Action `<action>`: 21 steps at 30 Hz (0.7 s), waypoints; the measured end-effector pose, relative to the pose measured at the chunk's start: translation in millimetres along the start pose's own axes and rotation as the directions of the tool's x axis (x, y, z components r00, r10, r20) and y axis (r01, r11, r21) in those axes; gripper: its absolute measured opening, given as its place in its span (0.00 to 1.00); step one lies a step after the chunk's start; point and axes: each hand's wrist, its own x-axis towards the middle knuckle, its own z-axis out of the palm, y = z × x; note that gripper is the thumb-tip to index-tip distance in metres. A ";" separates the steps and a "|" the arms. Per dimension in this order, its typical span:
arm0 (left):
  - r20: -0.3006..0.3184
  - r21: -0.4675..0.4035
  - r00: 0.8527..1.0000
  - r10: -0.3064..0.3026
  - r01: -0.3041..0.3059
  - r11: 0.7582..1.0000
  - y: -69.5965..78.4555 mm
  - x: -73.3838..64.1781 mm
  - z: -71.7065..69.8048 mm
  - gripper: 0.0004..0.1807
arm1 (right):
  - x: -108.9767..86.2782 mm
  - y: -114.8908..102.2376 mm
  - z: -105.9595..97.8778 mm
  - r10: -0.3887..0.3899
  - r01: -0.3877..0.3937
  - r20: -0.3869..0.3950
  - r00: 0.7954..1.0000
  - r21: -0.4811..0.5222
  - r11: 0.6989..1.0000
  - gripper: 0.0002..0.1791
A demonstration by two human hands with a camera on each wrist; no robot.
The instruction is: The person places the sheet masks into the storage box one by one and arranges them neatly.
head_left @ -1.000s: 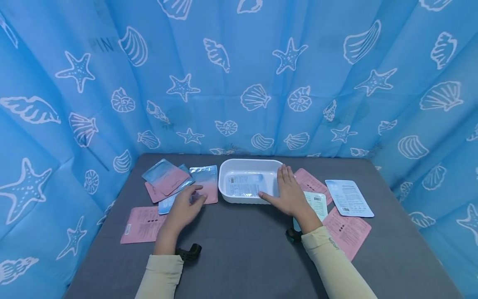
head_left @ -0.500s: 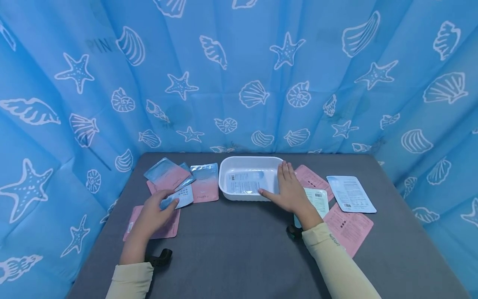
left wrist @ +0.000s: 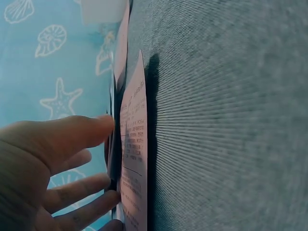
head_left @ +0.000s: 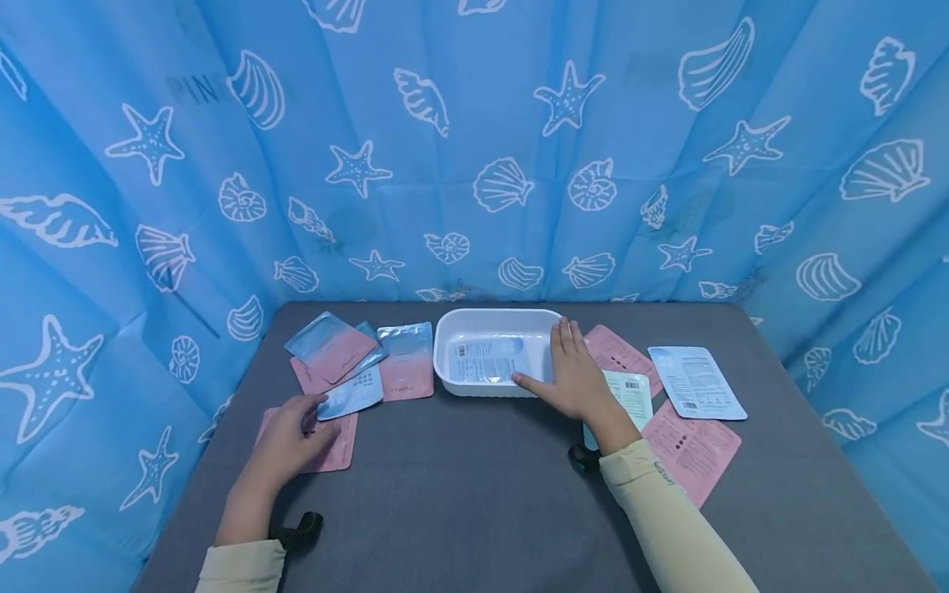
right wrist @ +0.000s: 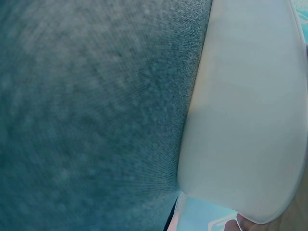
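My left hand [head_left: 282, 443] is over a pink sheet mask packet [head_left: 343, 449] at the front left, its thumb and fingers loosely spread. In the left wrist view the fingertips are right at that packet's edge, and nothing is gripped between thumb and fingers. Just beyond the hand lies a pale blue packet [head_left: 354, 397], partly under pink-and-blue ones [head_left: 337, 352]. My right hand [head_left: 580, 380] rests with straight fingers along the right end of a white plastic basin [head_left: 463, 389], thumb across its front rim. Inside the basin lies a light blue packet [head_left: 485, 361].
Another pink-and-blue packet [head_left: 406, 362] lies left of the basin. To the right are a mint packet [head_left: 630, 395], pink packets [head_left: 693, 451] and a pale blue one [head_left: 697, 383]. A blue shell-print curtain [head_left: 474, 165] hangs behind the grey table [head_left: 460, 494].
My left hand has moved left and toward me, from over the pink-and-blue packets to the front pink one. The right hand stays at the basin.
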 end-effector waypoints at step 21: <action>0.080 0.076 0.995 -0.064 0.058 0.995 7.4 -14.6 0.4 0.37 | 1.0 0.9 -0.2 -0.002 0.002 0.019 1.000 -0.011 1.000 0.71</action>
